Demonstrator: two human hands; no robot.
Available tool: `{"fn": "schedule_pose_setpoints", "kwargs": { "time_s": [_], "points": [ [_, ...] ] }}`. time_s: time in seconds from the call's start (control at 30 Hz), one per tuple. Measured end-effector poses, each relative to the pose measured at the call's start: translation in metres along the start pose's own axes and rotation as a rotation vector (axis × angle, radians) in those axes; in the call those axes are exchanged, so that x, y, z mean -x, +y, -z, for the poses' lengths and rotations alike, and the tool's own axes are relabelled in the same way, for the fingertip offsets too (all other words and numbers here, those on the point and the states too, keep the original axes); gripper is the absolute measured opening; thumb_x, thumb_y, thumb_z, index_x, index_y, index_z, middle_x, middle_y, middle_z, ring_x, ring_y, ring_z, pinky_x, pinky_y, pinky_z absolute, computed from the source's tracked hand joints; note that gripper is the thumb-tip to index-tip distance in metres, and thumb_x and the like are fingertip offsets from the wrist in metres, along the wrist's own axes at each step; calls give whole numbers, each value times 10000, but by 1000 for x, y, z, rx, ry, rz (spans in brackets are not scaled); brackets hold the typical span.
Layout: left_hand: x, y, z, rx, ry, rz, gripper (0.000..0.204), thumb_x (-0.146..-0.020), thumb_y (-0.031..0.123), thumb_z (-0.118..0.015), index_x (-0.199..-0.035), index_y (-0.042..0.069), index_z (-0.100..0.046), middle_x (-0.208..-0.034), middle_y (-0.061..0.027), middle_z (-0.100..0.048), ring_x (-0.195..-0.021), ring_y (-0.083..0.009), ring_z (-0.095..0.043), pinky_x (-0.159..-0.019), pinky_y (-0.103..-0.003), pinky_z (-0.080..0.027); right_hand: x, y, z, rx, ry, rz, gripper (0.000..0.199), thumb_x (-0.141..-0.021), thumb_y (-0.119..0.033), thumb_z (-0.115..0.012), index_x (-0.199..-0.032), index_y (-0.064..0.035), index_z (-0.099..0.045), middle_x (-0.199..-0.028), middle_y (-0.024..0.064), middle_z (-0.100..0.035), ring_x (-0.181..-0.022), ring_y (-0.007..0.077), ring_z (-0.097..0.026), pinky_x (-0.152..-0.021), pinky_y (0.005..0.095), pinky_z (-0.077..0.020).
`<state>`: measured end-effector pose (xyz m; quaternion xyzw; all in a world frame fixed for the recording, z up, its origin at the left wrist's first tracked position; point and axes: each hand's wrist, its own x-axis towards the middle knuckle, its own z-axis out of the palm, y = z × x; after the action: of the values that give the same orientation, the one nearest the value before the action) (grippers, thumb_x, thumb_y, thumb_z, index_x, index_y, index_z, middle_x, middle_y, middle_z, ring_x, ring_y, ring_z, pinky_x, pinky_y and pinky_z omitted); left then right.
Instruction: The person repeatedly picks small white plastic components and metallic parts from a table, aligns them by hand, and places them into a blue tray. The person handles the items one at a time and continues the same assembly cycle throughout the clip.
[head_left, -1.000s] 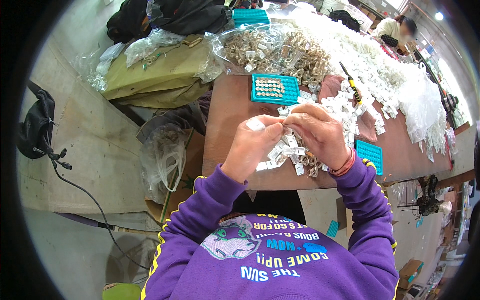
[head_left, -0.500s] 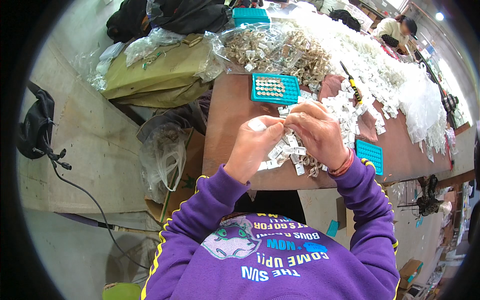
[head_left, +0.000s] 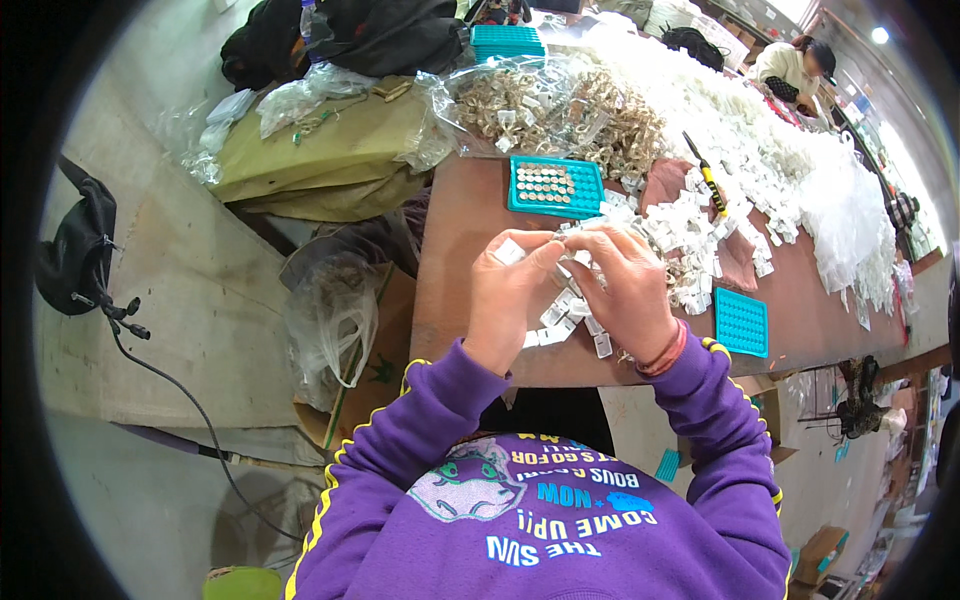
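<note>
My left hand (head_left: 505,305) is closed in a pinch above the near edge of the table, with a small white plastic piece (head_left: 509,251) showing between its fingers. My right hand (head_left: 635,295) meets it at the fingertips, its fingers bent and pinched. Whatever lies between the fingertips is too small to make out. Under and beside the hands are loose white plastic pieces (head_left: 556,331), some with thin beige cords. Just beyond the hands sits a teal tray (head_left: 590,190) partly filled with rows of small round metallic pieces.
A second teal tray (head_left: 741,322) lies at the right. A yellow-and-black tool (head_left: 712,188) rests on the white pile (head_left: 770,170). Beige corded pieces (head_left: 520,110) are heaped in clear plastic at the back. Another person (head_left: 795,70) sits far right. A cardboard box (head_left: 385,350) stands left of the table.
My right hand has shifted slightly left and its thumb has dropped away from the pinch point. The left hand has turned a little, still with the white piece.
</note>
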<state>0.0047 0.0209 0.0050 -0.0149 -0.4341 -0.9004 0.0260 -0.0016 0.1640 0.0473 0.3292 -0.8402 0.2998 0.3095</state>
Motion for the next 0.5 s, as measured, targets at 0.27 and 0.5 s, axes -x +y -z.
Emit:
{"fn": "schedule_pose_setpoints", "kwargs": {
  "time_s": [0.27,0.5],
  "points": [
    [6,0,9,141,-21,227,204,-925,110,-629,-1101,21,-575,-1019,-44,-599,-902,-93,-570,-793,-240,-477,4,7,-4,-165,-38,-142,134,-763,33,-703,-866,-19,-635,-906,96,-658,-775,215,-647,-684,299,-523],
    [7,8,27,568,-183,413,263,-959,60,-531,-1205,-23,-491,-1160,-98,-557,-1116,-202,-567,-1005,-307,-459,4,18,-7,-597,-66,-382,118,-795,7,-704,-908,-5,-671,-873,62,-702,-744,101,-660,-663,238,-526]
  ]
}}
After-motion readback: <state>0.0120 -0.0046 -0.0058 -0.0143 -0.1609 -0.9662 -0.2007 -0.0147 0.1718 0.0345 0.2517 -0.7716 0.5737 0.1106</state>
